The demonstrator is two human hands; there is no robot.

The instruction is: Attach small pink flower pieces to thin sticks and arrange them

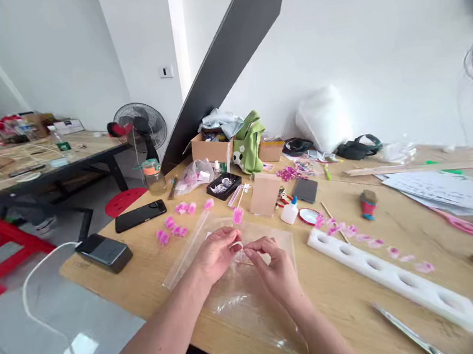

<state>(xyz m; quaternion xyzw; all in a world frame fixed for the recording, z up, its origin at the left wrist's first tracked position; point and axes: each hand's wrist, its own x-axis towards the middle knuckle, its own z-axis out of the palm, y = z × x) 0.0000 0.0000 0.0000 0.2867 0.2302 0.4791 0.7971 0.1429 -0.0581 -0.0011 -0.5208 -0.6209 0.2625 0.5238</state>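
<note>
My left hand [217, 253] and my right hand [273, 266] meet over a clear plastic sheet [250, 305] on the wooden table [153, 270]. Their fingertips pinch a small pale piece [240, 247] between them; what it is stays too small to tell. A pink flower on a thin stick [237, 214] stands just beyond my fingers. Several pink petals [174, 228] lie to the left of my hands.
A white foam strip with round holes [381, 271] lies to the right, pink petals [374, 241] beside it. A black phone [139, 215], a power bank with white cable [104, 251], a glue bottle [290, 212], a small cardboard box [265, 194] and pink scissors [459, 224] surround the area.
</note>
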